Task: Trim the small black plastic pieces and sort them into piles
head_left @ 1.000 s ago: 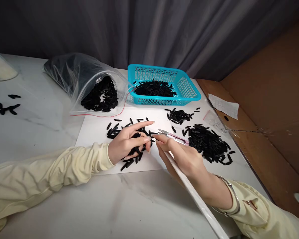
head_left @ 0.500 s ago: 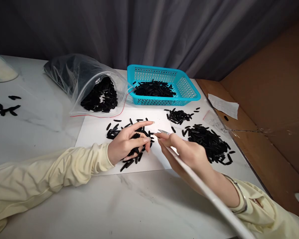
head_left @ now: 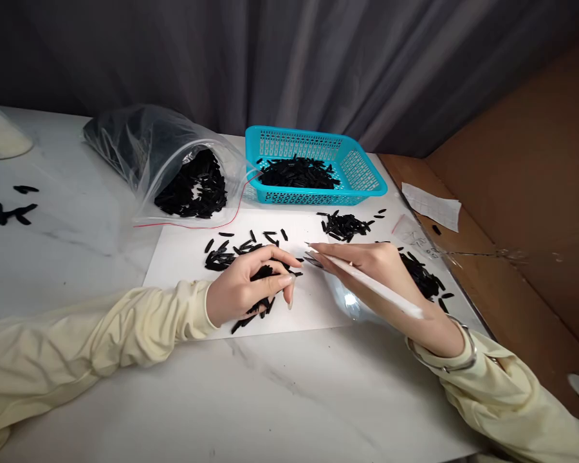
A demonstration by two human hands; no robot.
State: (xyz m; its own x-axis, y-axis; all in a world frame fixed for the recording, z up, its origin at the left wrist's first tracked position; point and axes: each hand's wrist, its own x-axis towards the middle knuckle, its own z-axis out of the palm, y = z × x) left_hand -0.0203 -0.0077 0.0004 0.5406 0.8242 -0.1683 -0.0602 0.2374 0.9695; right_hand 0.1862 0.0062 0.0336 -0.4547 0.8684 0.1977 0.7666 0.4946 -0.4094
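Note:
My left hand (head_left: 255, 280) is curled loosely over the white sheet (head_left: 174, 257), with several small black slivers (head_left: 265, 273) inside the fingers. More slivers lie on the sheet around and under it. Just to the right, my right hand (head_left: 371, 270) grips a slim, pale tool with a pointed metal tip (head_left: 313, 259); its exact kind is unclear. That tip sits a little short of my left fingertips. Beneath my right hand shows a clear, shiny patch (head_left: 351, 302) that I cannot make out.
A blue perforated basket (head_left: 318, 196) holding black slivers stands at the back. Left of it lies an open clear zip bag (head_left: 139, 161) of slivers. One small pile (head_left: 345, 226) and a larger pile (head_left: 422, 276) lie to the right. A paper slip (head_left: 431, 206) rests beyond.
My right hand has turned and its wrist has come up, so the pale tool lies flatter and now covers part of the large pile. My left hand has shifted only slightly.

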